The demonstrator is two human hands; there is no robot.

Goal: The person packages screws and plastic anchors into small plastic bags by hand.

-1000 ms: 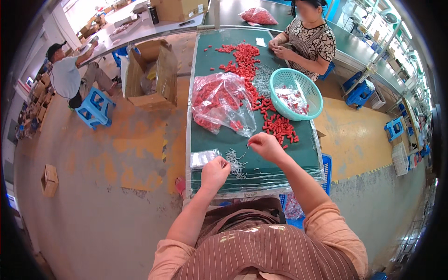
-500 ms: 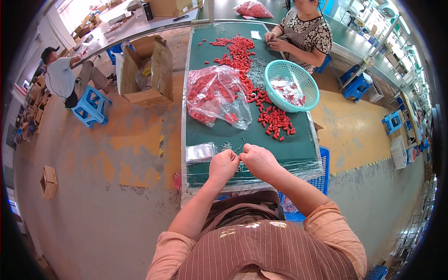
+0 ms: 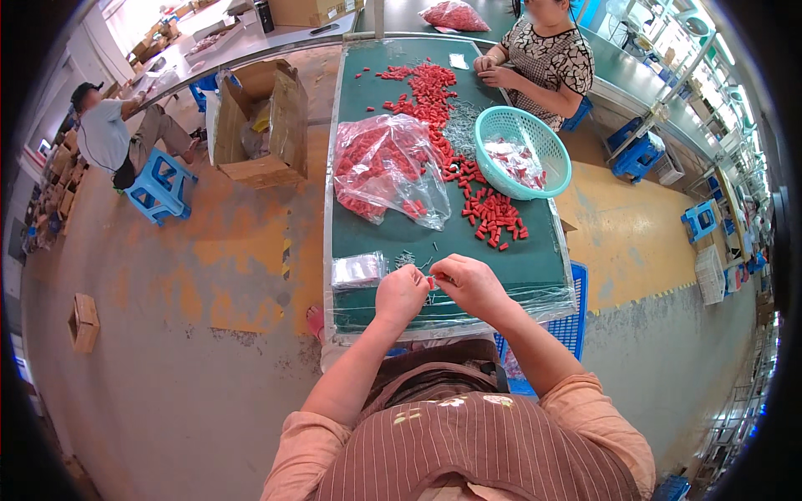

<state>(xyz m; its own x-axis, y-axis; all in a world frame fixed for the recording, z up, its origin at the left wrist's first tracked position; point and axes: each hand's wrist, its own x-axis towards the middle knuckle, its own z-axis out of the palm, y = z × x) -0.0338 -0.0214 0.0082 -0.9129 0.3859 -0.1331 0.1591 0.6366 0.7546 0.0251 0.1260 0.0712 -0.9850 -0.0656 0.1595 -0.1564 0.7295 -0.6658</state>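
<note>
My left hand (image 3: 402,294) and my right hand (image 3: 468,282) meet over the near end of the green table (image 3: 518,267), fingertips pinched together on a small part too tiny to make out. Small metal pins (image 3: 415,261) lie scattered just beyond my hands, next to a small clear plastic bag (image 3: 357,270). A pile of small red pieces (image 3: 494,216) lies farther out on the right. A clear bag full of red pieces (image 3: 383,167) lies mid-table. A teal basket (image 3: 493,129) holding a few bagged red pieces stands to its right.
A person in a patterned shirt (image 3: 543,58) works at the table's far end, with more red pieces (image 3: 430,83) spread there. An open cardboard box (image 3: 263,125) stands left of the table. Another person (image 3: 109,134) sits by a blue stool (image 3: 159,184). A blue crate (image 3: 568,330) sits under the table's right corner.
My hands were apart a second ago, the right reaching farther out over the table. They have drawn back to the near edge and come together, fingertips touching.
</note>
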